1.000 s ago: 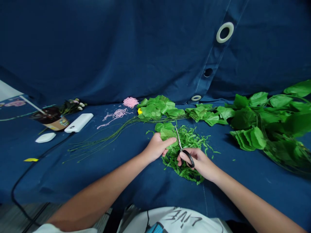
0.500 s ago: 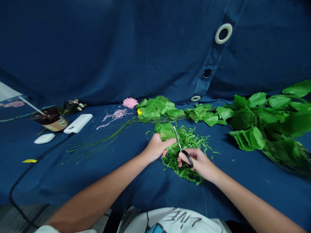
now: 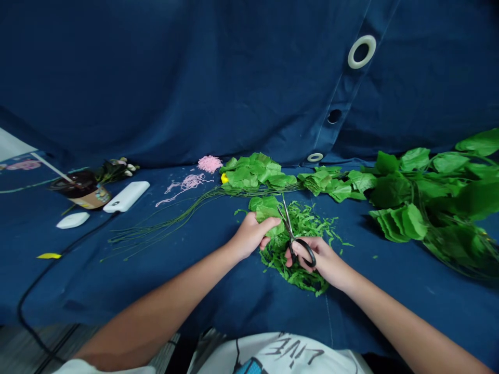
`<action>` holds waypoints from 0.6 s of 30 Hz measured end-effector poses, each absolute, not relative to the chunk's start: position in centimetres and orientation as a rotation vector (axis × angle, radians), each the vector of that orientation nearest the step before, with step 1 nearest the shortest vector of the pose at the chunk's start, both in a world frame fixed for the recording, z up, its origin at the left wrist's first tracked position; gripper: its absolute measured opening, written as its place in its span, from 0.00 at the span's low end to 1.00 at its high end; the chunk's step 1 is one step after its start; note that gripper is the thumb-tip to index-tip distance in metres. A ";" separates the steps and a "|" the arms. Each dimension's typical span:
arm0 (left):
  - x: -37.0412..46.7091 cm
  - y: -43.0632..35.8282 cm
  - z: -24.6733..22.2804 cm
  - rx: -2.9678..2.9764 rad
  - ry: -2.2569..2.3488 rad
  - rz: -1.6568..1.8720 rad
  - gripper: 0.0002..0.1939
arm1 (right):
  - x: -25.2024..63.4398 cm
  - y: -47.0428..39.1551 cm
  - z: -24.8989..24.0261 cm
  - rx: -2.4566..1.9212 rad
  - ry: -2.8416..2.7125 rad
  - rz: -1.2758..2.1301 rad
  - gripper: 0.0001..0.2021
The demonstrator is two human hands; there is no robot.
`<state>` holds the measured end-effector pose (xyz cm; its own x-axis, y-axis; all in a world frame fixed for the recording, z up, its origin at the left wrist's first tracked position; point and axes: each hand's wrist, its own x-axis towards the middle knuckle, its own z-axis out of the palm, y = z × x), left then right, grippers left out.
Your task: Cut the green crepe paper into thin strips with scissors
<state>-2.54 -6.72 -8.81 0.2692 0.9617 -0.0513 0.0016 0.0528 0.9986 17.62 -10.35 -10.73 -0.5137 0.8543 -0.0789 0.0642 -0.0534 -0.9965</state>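
Observation:
Between the thumb and fingers of my left hand (image 3: 251, 235) is a green artificial leaf (image 3: 268, 210), possibly with others stacked under it. My right hand (image 3: 317, 259) grips black-handled scissors (image 3: 289, 224), whose blades are parted at the leaf's right edge. Under both hands spreads a heap of shredded green strips (image 3: 307, 272). Just behind, a pile of green leaves (image 3: 253, 171) lies on a bundle of thin green stems (image 3: 175, 222) that runs off to the left.
Leafy green vines (image 3: 413, 192) fill the right side. Pink thread (image 3: 209, 164), a cup with a straw (image 3: 83, 191), a white device (image 3: 127, 197) with a black cable (image 3: 50, 267) and a yellow scrap (image 3: 49, 255) lie left on the blue cloth (image 3: 156, 275).
The scissor blades have opened wider, and the handles have spread in my right hand. My left hand keeps its hold on the leaf, almost unmoved.

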 end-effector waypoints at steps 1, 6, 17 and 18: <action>-2.5 -6.7 -8.8 1.282 1.030 0.972 0.15 | 17.6 -10.4 -10.6 -0.990 -1.616 1.633 0.21; -2.5 -6.8 -8.9 1.309 1.035 0.943 0.15 | 17.6 -10.5 -10.7 -0.992 -1.652 1.641 0.20; -2.6 -6.6 -9.6 1.312 0.997 0.926 0.15 | 17.5 -10.4 -10.9 -0.983 -1.653 1.608 0.20; -2.5 -6.6 -9.6 1.305 1.002 0.926 0.15 | 17.5 -10.4 -10.9 -0.980 -1.649 1.605 0.20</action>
